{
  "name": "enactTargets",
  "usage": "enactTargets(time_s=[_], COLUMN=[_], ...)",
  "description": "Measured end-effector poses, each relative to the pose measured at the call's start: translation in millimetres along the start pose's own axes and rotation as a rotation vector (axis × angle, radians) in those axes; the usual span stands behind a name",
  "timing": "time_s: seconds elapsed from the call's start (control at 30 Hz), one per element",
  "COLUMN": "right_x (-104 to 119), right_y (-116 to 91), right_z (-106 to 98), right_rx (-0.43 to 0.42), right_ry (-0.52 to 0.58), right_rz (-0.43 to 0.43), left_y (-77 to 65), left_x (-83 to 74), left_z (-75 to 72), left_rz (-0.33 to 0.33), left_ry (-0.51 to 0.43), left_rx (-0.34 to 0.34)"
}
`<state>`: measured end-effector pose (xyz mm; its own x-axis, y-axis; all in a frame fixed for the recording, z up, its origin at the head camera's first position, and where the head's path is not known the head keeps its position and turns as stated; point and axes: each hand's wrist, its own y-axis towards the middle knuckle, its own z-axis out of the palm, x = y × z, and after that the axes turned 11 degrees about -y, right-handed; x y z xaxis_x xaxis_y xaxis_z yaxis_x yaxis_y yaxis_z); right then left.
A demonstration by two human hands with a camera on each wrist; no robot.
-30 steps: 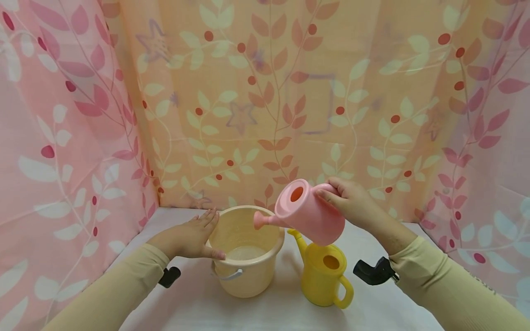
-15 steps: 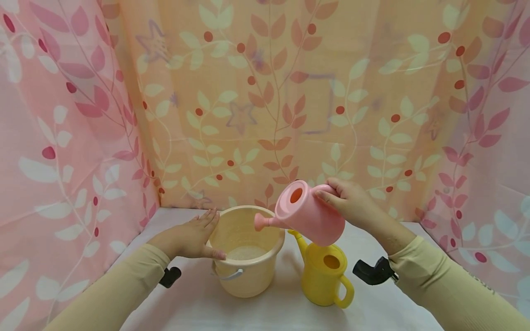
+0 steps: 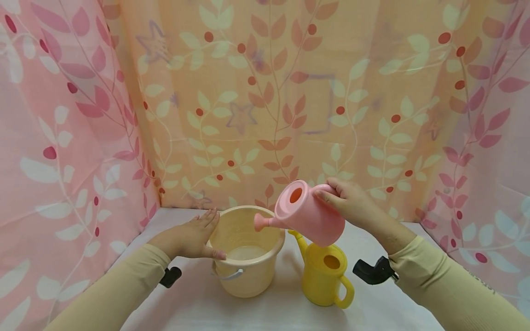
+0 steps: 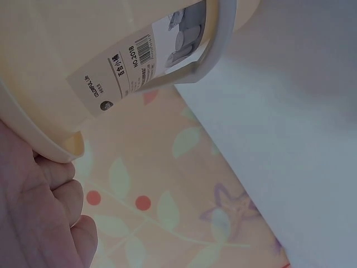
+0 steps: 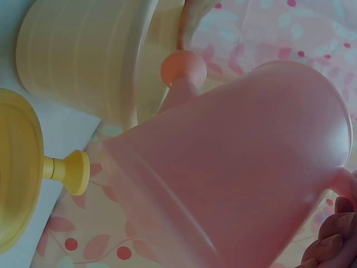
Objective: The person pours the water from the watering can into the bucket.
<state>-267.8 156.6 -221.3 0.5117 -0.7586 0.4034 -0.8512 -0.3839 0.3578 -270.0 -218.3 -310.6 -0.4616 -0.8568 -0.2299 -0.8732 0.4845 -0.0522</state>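
Observation:
By its handle my right hand (image 3: pixel 349 200) holds a pink watering can (image 3: pixel 314 216), tilted with its spout reaching over the bucket's right rim. The rose at the spout's end (image 5: pixel 183 68) shows against the bucket's inside in the right wrist view. My left hand (image 3: pixel 192 236) rests on the left rim of a cream bucket (image 3: pixel 248 278), fingers straight and spread, thumb along the front of the rim. In the left wrist view the fingers (image 4: pixel 64 192) lie at the rim's edge. The bucket stands upright, its pale handle (image 3: pixel 232 275) hanging down in front.
A yellow watering can (image 3: pixel 320 280) stands right of the bucket, below the pink one, with its spout toward the bucket. A white cloth (image 3: pixel 285 308) covers the table. Floral curtains (image 3: pixel 265 115) enclose the back and both sides. A printed label (image 4: pixel 122 72) is on the bucket's side.

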Motion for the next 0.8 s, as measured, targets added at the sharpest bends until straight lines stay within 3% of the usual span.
enactTargets(time_s=[0.8], right_x=[0.2], right_y=[1.0], right_z=[-0.2], right_rx=[0.000], right_ry=[-0.002], right_rz=[-0.009], left_y=[0.3], left_x=[0.7], left_z=[1.2], left_rz=[-0.001], left_ry=[-0.003], left_rx=[-0.002])
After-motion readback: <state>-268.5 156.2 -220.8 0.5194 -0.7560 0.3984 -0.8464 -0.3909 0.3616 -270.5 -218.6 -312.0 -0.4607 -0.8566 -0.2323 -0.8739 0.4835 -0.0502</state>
